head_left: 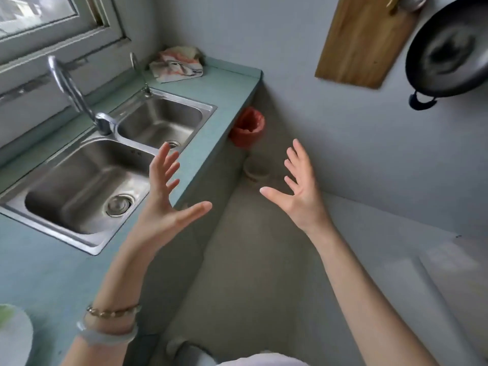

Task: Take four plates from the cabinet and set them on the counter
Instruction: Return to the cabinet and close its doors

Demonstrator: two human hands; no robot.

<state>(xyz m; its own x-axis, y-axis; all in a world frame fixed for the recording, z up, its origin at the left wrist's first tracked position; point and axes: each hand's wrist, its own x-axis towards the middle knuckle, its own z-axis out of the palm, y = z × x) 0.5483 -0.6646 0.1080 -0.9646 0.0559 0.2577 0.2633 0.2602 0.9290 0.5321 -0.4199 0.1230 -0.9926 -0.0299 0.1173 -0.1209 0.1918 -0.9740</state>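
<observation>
Your left hand (163, 204) is raised with palm facing inward, fingers spread wide and thumb pointing toward 3 o'clock; it grips nothing. Your right hand (298, 191) mirrors it just across the gap, fingers fanned upward, thumb pointing toward 9 o'clock, also empty. The two palms face each other, apart, with bare floor (250, 260) showing between them.

On your left wrist sit a gold chain bracelet (113, 311) and, just below it, a pale bangle (105, 336).

Behind the left hand, at 9 to 10 o'clock, a stainless double sink (87, 180) is set into the teal counter (34, 273), with a curved chrome faucet (74, 93) rising at its back edge. Farther along the counter, at 11 o'clock, a crumpled cloth (177, 63) lies in the corner under the window (52, 19).

At 12 o'clock, on the floor beside the counter's end, stands a bin lined with a red bag (248, 126), and a pale round object, too blurred to name, sits just nearer to you.

On the wall at 1 o'clock hangs a wooden cutting board (361, 40); at 2 o'clock, a dark wok (449, 51).

At 7 o'clock, on the counter's near edge, part of a white plate (13, 336) shows. No cabinet is in view.
</observation>
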